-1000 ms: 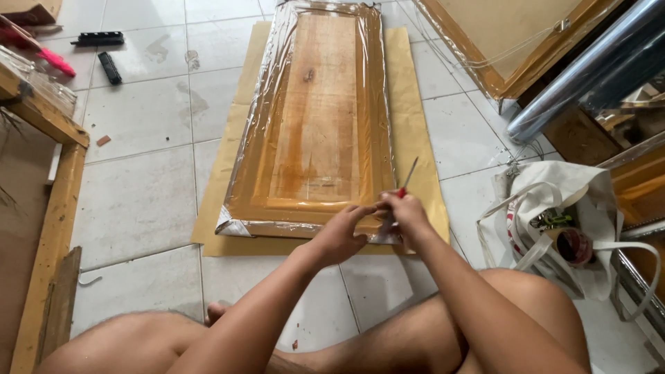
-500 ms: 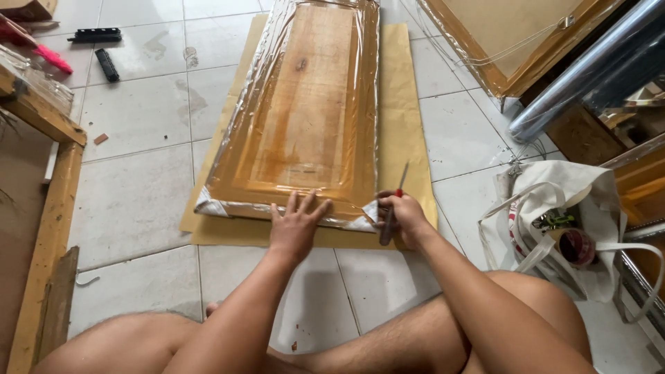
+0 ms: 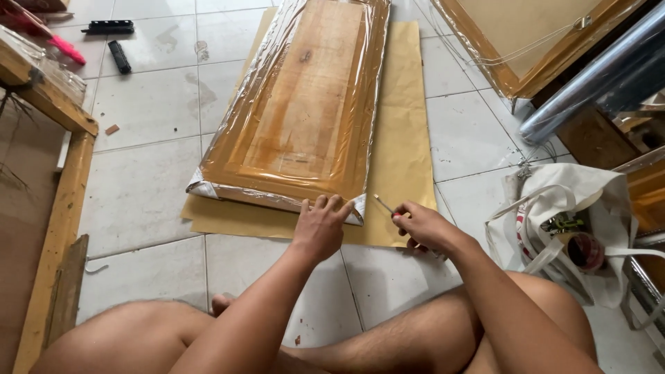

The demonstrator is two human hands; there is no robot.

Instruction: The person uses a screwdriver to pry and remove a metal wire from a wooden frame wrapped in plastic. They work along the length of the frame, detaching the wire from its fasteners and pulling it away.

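Observation:
A long wooden panel (image 3: pixel 305 111) wrapped in clear plastic film lies on a brown paper sheet (image 3: pixel 405 138) on the tiled floor. My left hand (image 3: pixel 320 227) rests with spread fingers on the panel's near right corner. Just to the right, my right hand (image 3: pixel 422 225) is closed on a thin tool with a red handle (image 3: pixel 385 206), its metal tip pointing up and left toward that corner. My bare legs are crossed in the foreground.
A white cloth bag (image 3: pixel 575 228) with items inside sits at the right. Another wrapped wooden frame (image 3: pixel 526 41) and a film roll (image 3: pixel 596 69) lie top right. A wooden frame (image 3: pixel 55 166) stands at the left; black items (image 3: pixel 119 55) lie top left.
The panel has turned and shifted left, its near end moving away from me. My left hand moved to the near right corner. My right hand dropped lower, off the panel, still holding the tool.

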